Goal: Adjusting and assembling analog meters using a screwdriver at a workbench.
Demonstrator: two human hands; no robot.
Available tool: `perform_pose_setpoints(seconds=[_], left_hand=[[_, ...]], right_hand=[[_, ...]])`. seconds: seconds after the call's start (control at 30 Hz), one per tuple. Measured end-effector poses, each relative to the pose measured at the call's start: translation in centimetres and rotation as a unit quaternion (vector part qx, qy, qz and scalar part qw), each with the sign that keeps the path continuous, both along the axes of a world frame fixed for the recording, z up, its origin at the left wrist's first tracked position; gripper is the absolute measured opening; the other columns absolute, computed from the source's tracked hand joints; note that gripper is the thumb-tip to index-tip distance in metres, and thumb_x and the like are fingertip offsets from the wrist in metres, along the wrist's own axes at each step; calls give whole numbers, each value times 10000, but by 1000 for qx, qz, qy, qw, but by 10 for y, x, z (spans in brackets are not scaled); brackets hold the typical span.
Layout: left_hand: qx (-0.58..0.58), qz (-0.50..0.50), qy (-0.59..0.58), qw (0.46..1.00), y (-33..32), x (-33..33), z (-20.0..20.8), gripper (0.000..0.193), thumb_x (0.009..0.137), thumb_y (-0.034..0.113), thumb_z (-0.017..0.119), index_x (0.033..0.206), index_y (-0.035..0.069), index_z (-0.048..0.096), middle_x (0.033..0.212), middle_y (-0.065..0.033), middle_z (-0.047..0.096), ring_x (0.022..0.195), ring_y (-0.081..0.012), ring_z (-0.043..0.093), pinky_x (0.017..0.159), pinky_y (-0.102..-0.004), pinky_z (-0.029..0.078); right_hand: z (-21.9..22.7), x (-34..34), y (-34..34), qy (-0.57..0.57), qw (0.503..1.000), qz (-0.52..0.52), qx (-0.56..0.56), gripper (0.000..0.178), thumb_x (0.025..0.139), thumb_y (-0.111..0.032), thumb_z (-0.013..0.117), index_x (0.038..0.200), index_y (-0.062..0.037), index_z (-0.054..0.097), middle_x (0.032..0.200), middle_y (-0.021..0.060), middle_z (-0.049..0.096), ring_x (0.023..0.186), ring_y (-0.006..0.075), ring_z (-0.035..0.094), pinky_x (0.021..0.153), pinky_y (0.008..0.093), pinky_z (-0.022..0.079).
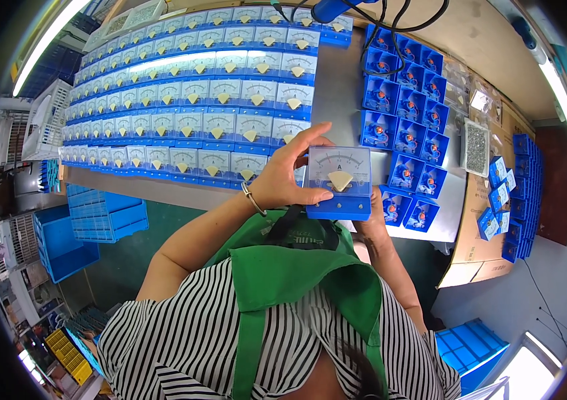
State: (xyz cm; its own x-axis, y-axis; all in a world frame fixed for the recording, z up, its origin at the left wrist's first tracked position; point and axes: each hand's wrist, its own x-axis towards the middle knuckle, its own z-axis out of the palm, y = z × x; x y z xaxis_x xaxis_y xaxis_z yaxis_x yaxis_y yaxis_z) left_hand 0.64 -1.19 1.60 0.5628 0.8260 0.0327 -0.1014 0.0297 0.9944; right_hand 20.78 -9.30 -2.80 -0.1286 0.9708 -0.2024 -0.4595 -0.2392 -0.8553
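Note:
In front of my chest I hold a blue ammeter (pixel 339 201) with a white dial face and a cream fan-shaped piece at its middle. My left hand (pixel 282 175) grips its left side, thumb on the front lower edge and index finger reaching over the top corner. At the lower right side of the meter is my right hand (pixel 373 217), closed against it; its fingers are mostly hidden behind the case. Just beyond, to the left, stand long rows of similar finished-looking meters (pixel 218 125) on the bench.
Open blue housings (pixel 411 137) with orange and wired parts inside stand in columns on the right. Beside them are a tray of small metal pieces (pixel 476 148) and more meters on cardboard (pixel 499 197). A blue corded tool (pixel 327 10) hangs overhead. Blue crates (pixel 107 213) sit lower left.

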Motion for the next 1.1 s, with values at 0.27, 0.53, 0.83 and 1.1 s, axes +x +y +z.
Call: perform_pose_setpoints(seconds=[0.27, 0.53, 0.83, 1.1], left_hand=[[-2, -19, 20, 1000, -2, 0, 2, 996, 634, 222, 831, 1458, 87, 289, 1257, -138, 515, 1159, -232, 518, 986, -372, 440], [-14, -41, 18, 999, -1, -3, 1, 1010, 648, 183, 829, 1470, 105, 249, 1285, -140, 493, 1171, -220, 510, 999, -365, 419], [-15, -47, 13, 999, -1, -4, -1, 1006, 646, 171, 825, 1471, 109, 251, 1287, -135, 495, 1167, -216, 513, 997, -357, 421], [-19, -30, 4, 999, -2, -5, -5, 993, 633, 215, 832, 1455, 82, 292, 1263, -138, 512, 1145, -221, 528, 983, -356, 440]], right_hand=[[-2, -2, -6, -4, 1000, -14, -17, 181, 814, -17, 680, 993, 15, 678, 910, 64, 703, 778, 86, 644, 723, 240, 532], [-3, -5, -9, -3, 999, -29, -22, 171, 808, -15, 686, 977, 11, 687, 913, 64, 705, 785, 94, 650, 735, 244, 532], [-4, -8, -11, 2, 999, -36, -18, 168, 809, -5, 681, 977, 0, 694, 922, 60, 706, 792, 93, 649, 741, 247, 533], [-8, -10, -13, 23, 999, -45, -19, 168, 813, 7, 670, 979, -3, 688, 930, 52, 703, 811, 90, 642, 760, 244, 527]])
